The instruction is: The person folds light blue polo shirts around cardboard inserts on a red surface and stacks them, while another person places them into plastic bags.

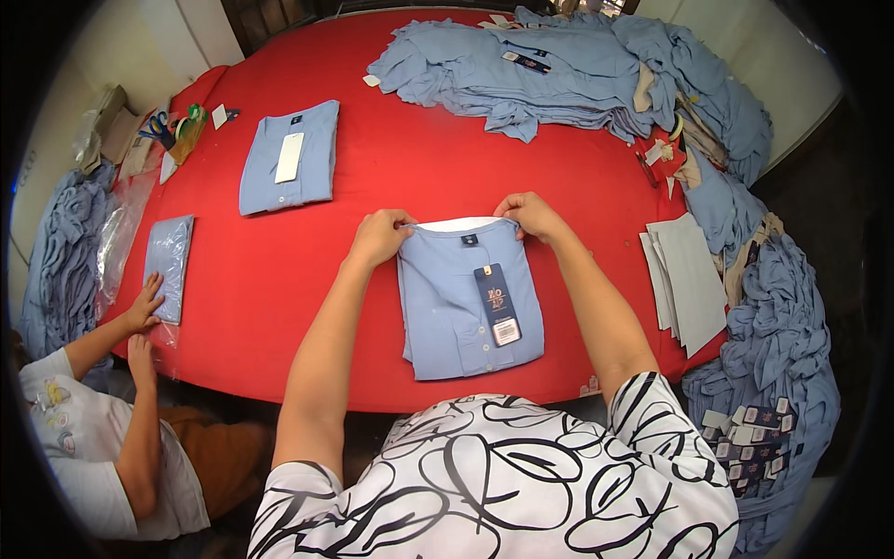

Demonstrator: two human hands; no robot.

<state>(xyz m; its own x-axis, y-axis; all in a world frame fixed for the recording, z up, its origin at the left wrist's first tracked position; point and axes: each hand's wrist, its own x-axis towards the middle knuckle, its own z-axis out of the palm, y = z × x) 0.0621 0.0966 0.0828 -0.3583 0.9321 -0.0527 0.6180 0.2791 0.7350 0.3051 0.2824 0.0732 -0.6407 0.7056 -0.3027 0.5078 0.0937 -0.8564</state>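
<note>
In front of me on the red-covered table lies a folded light blue shirt with buttons down its front. A dark hang tag rests on it, below the neckline. My left hand pinches the shirt's upper left corner. At the upper right corner my right hand grips the fabric between thumb and fingers. A strip of white card shows behind the neckline between my hands.
Another folded shirt lies farther left. A co-worker's hand presses a bagged shirt at the left edge. Loose shirts pile up at the back. Grey-white card sheets lie right, beside heaped shirts with several tags.
</note>
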